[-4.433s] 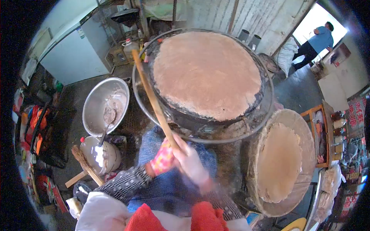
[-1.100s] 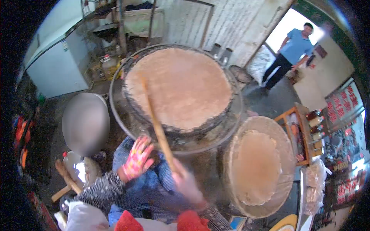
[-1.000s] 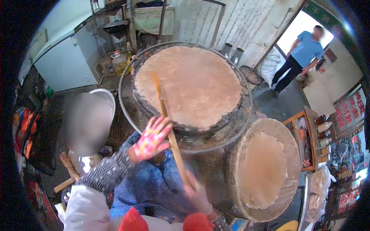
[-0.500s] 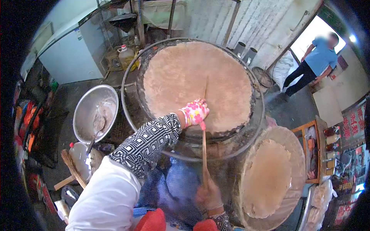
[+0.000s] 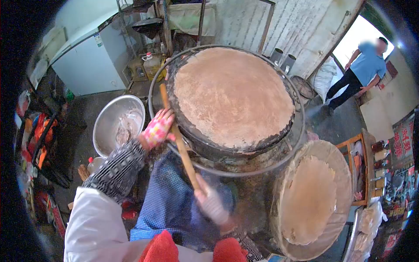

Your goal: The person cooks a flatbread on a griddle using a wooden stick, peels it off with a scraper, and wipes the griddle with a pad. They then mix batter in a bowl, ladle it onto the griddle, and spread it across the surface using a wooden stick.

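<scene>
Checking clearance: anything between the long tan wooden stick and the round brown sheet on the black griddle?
Nothing visible blocks the wooden stick: only the rim of the black griddle shows between its upper end and the brown sheet. Lower down, the stick crosses the grey metal ring.

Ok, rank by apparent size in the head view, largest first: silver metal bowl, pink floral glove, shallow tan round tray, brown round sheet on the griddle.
1. Brown round sheet
2. Shallow tan tray
3. Silver metal bowl
4. Pink floral glove
</scene>
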The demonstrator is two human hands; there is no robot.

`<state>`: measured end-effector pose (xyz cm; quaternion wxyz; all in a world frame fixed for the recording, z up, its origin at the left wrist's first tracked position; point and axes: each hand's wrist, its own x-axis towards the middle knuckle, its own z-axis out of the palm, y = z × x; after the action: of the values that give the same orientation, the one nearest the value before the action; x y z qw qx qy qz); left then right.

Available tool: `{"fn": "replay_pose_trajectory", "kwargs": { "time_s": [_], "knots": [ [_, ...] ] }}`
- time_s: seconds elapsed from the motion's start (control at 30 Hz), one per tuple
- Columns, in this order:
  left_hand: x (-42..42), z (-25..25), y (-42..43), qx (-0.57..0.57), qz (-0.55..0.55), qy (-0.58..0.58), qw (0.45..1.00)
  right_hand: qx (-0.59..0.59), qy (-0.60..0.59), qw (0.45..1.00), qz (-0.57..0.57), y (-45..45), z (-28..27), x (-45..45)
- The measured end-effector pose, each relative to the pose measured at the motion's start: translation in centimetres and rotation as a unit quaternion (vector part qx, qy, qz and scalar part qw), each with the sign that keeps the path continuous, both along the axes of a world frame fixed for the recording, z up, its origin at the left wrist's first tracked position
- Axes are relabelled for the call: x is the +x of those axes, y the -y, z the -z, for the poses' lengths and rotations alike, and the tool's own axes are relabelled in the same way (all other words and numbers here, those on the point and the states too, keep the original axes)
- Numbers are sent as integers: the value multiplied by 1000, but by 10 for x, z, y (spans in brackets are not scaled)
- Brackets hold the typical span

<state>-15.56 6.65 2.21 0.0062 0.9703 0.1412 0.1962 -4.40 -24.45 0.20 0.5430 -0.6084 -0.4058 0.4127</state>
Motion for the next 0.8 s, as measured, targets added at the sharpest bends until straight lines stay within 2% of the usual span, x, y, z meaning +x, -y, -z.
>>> {"fn": "replay_pose_trajectory", "kwargs": {
  "time_s": [0.03, 0.07, 0.1, 0.13, 0.2, 0.23, 0.27, 0.3, 0.37, 0.4, 0.43, 0.5, 0.53, 0.6, 0.63, 0.67, 0.7, 0.73, 0.77, 0.8],
  "knots": [
    [-14, 6, 13, 17, -19, -21, 999, 30, 60, 997, 23, 12, 7, -9],
    [-19, 6, 33, -22, -28, -14, 999, 48, 85, 994, 41, 29, 10, -17],
    [-11, -1, 53, -22, -24, 13, 999, -14, 59, 998, 34, 54, -2, -19],
    [4, -6, 72, -29, 19, 72, 997, -18, 60, 998, 30, 81, -4, -22],
    [50, -24, 104, -84, 123, 88, 985, -63, 139, 980, 128, 127, -8, -27],
    [75, -17, 117, -79, 165, 114, 976, -66, 144, 980, 123, 134, -14, -26],
    [101, -8, 124, -77, 218, 133, 964, -176, -70, 965, 184, 141, -19, -26],
    [127, 16, 126, -78, 201, 5, 976, -157, -106, 962, 194, 144, -9, -26],
    [133, 36, 113, -53, 218, -15, 974, -119, -177, 953, 214, 151, 11, -27],
    [133, 28, 107, -43, 216, -31, 975, -147, -242, 942, 181, 138, -4, -18],
    [128, 17, 100, -68, 204, -52, 975, -189, -250, 938, 147, 128, -20, -12],
    [124, 16, 78, -56, 207, -14, 977, -270, -257, 925, 69, 110, -54, 0],
    [117, 11, 69, -67, 183, -32, 980, -251, -360, 895, 75, 102, -53, 2],
    [98, 17, 39, -50, 140, -39, 988, -225, -453, 859, 76, 77, -53, 11],
    [85, 5, 31, -61, 106, -98, 988, -197, -417, 887, 36, 61, -52, 12],
    [69, -5, 29, -53, 76, -97, 991, -166, -380, 910, -7, 51, -48, 12],
    [53, -10, 27, -46, 46, -97, 993, -165, -380, 910, -12, 47, -39, 11],
    [37, -7, 26, -31, 33, -70, 997, -125, -183, 975, -10, 42, -30, 12],
    [20, -3, 26, -15, 20, -44, 999, -62, -30, 998, -5, 43, -25, 13],
    [0, -3, 26, -27, 1, -63, 998, -9, 132, 991, 26, 43, -24, 15]
  ]
}}
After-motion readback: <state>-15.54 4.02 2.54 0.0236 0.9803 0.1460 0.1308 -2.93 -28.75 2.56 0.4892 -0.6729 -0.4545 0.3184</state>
